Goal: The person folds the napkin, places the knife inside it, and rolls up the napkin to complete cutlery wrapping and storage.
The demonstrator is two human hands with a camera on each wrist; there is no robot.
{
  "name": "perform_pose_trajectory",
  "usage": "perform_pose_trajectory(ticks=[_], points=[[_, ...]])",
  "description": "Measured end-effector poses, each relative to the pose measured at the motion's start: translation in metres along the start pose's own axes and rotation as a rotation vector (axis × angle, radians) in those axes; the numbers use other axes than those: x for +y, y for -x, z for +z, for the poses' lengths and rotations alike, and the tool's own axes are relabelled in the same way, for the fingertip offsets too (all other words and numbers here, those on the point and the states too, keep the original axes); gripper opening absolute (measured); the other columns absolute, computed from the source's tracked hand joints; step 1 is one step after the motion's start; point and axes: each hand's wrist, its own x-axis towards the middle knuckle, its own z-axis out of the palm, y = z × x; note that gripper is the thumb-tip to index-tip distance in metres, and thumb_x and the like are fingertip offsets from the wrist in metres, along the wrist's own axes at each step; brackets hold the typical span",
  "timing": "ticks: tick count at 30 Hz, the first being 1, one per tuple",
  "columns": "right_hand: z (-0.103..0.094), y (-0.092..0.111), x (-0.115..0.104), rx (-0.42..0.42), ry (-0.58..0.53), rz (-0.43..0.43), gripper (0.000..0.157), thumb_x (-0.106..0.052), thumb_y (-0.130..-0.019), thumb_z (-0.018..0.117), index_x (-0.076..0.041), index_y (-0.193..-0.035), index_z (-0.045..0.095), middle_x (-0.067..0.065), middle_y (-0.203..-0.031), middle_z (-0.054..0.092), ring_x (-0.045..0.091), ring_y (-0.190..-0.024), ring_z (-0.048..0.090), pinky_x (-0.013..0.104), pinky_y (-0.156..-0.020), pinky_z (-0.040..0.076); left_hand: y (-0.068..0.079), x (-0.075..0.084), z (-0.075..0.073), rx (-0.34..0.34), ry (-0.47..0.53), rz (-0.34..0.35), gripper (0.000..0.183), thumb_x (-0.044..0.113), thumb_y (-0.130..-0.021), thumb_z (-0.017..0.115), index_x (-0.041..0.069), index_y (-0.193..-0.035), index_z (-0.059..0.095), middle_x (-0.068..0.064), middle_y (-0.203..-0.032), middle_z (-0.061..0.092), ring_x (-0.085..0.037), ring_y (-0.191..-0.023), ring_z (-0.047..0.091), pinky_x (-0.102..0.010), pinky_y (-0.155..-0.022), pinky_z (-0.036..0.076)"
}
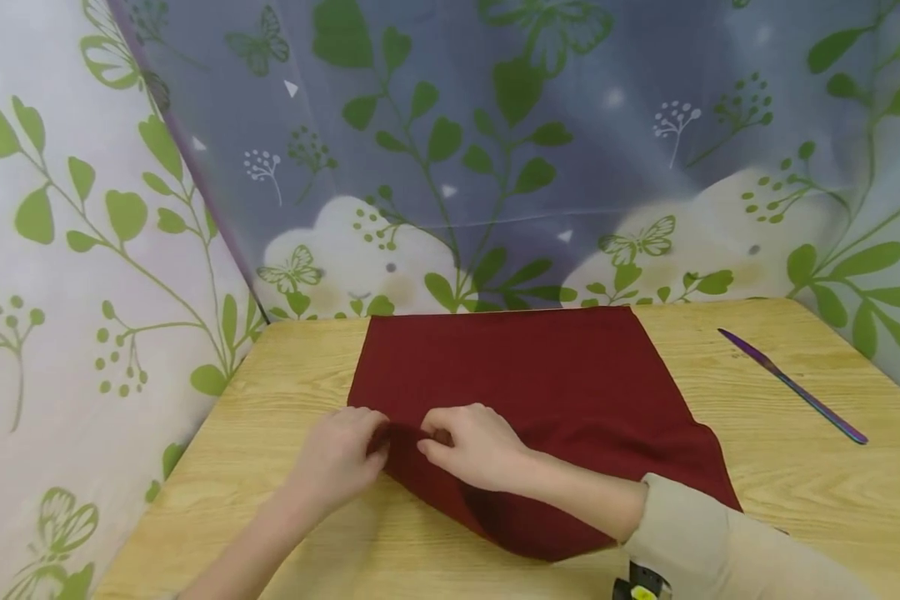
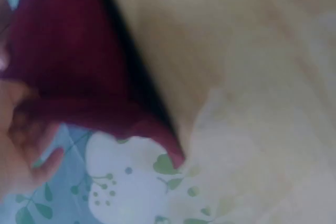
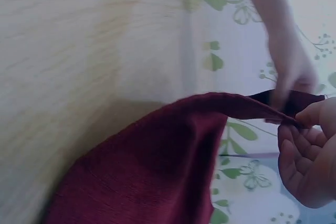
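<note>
1. Left hand (image 1: 341, 457) pinches the near-left edge of a dark red cloth (image 1: 510, 367) between thumb and curled fingers, wrist toward the near left
2. Right hand (image 1: 474, 444) is just beside it, reaching in from the right – thumb and forefinger pinch the same edge, as the right wrist view shows
3. The cloth lies on the wood-grain table (image 1: 277, 375), its far edge running left to right close to the table's back edge; its right side slants from there toward the near right
4. Its near edge is lifted and bowed – it drops from the fingers toward the near right, with folds behind; which side is longer cannot be told, being raised and seen at a slant
5. To the right, well apart from both hands, lies an iridescent knife (image 1: 791, 385), its long axis diagonal, blade tip to the far left, handle end to the near right
</note>
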Motion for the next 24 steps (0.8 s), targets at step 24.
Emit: perform_pose_trajectory(ticks=[24], points=[[0.004,0.005,-0.013,-0.223,0.048,-0.156,0.007,-0.018,-0.086,0.063,-0.016,-0.090,0.069,-0.013,-0.074,0.063,-0.007,-0.060,0.050,0.014,-0.059,0.041,0.017,-0.078,0.007,-0.349,-0.200,0.135,0.018,-0.004,-0.065,0.066,0.015,-0.062,0.065,0.003,-0.075,0.062,-0.021,-0.068,0.056,-0.037,-0.060,0.045]])
